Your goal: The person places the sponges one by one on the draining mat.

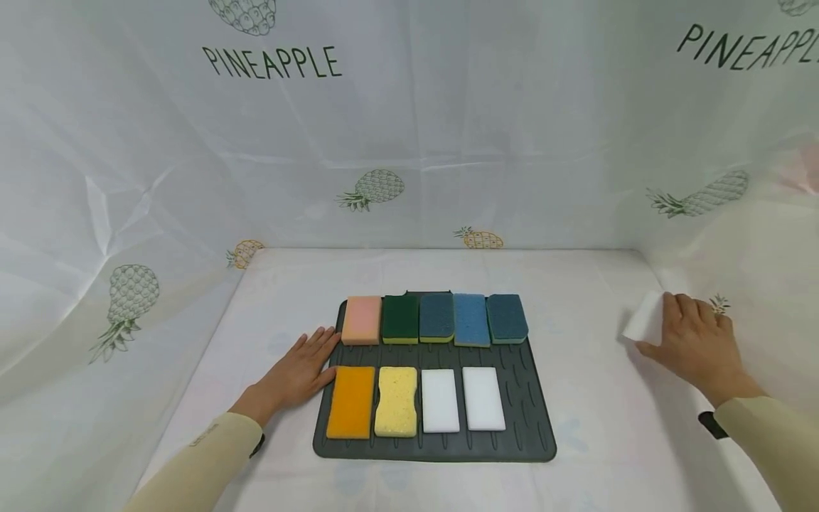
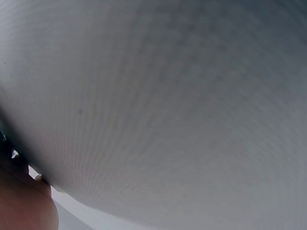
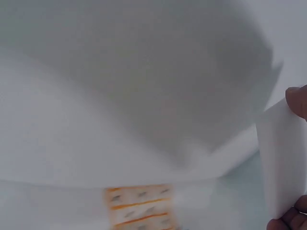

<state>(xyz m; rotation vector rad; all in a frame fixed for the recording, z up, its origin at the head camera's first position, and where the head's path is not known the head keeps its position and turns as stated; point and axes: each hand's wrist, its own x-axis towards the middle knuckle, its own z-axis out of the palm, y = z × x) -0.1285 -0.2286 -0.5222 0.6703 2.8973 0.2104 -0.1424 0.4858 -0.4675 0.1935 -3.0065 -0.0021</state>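
Observation:
At the far right, my right hand [image 1: 697, 343] grips a white sponge [image 1: 646, 320] just above the table. In the right wrist view the thumb is at the upper end of this white block [image 3: 280, 163] and the fingertips at its lower end. My left hand [image 1: 296, 375] lies with fingers extended at the left edge of a dark grey ridged mat [image 1: 531, 427]. An orange sponge [image 1: 350, 402], a yellow notched sponge [image 1: 396, 402] and two white sponges, left [image 1: 440, 401] and right [image 1: 484, 399], form the mat's front row. The left wrist view shows mostly pale cloth.
The mat's back row holds a pink sponge [image 1: 361, 320], a dark green one [image 1: 400, 320], a blue-topped one [image 1: 437, 317], a lighter blue one [image 1: 471, 320] and a dark teal one [image 1: 507, 318]. A pineapple-printed sheet [image 1: 448, 142] rises behind and at both sides.

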